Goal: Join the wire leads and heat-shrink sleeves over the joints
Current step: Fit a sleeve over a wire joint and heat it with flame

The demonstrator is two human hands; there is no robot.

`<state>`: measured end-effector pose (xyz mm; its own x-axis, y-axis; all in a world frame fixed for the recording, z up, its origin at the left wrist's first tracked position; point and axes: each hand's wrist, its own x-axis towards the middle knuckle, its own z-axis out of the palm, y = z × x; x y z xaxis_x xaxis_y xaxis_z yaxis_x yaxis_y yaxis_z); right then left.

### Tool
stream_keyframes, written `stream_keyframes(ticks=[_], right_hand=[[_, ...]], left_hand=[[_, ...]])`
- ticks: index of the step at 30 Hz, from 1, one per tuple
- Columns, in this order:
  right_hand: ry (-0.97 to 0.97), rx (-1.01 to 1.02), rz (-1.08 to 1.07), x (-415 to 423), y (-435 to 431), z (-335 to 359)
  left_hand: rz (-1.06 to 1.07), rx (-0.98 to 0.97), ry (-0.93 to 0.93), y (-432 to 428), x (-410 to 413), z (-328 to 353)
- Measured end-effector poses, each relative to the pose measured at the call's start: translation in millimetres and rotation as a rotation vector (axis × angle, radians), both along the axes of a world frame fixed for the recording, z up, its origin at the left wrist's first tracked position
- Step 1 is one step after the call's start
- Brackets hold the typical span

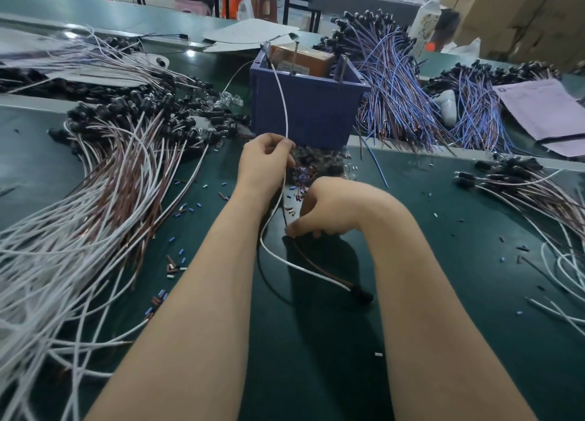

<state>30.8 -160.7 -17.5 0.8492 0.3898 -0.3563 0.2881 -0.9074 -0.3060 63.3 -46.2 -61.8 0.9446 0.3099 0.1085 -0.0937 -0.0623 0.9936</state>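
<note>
**Bin**: blue, square, at the back centre of the tabletop. It serves as the landmark for the entries below.

**Left hand**: just in front of the bin. Its fingers are curled and pinch the white lead.

**White lead**: rises past the bin's front and runs down in front of it to a black plug.

**Right hand**: in front of the bin, nearer the person. Its fingers are bent down to the tabletop, narrow, and pinch the free end of the brown lead.

**Brown lead**: runs from the same plug.

**Sleeves**: a loose heap of small blue and brown tubes between the bin and the right hand. More are scattered left of it.

**Bundles**: white-and-brown units lie left of the bin and blue-purple leads right of it.

**Progress**: early for this unit. No sleeve shows on either lead and no joint is visible. Sleeving, joining and shrinking look still to do. Whether the units in the bundles are finished cannot be told.
</note>
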Motion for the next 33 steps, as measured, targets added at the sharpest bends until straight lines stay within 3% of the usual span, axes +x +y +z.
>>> stream_keyframes(ticks=[5,9,15,18,21,24,30,33], right_hand=[[-0.100,-0.064,0.044,-10.6,15.3,0.2],[-0.056,-0.001,-0.008,-14.8,12.3,-2.1],[-0.095,0.611,-0.487,4.1,-11.2,2.9],[-0.212,0.946,-0.557,11.3,-4.0,7.9],[-0.350,1.116,-0.548,18.2,6.1,9.3],[-0.338,1.158,-0.612,27.0,9.2,5.4],[-0.254,1.040,-0.594,40.0,-2.0,8.6],[-0.305,1.028,-0.584,38.3,-5.4,1.7]], left_hand=[[-0.014,-0.020,0.000,0.4,-0.6,0.5],[-0.012,-0.037,-0.007,1.2,-1.0,1.1],[-0.005,-0.055,-0.008,-0.6,0.0,-0.5],[-0.009,-0.052,-0.004,0.0,0.8,-1.2],[-0.023,-0.034,-0.015,0.6,0.3,-1.4],[-0.027,-0.030,-0.023,0.0,-0.3,-0.6],[-0.010,0.007,-0.016,-1.0,1.1,-2.5],[0.002,0.013,-0.014,-1.5,2.4,-4.2]])
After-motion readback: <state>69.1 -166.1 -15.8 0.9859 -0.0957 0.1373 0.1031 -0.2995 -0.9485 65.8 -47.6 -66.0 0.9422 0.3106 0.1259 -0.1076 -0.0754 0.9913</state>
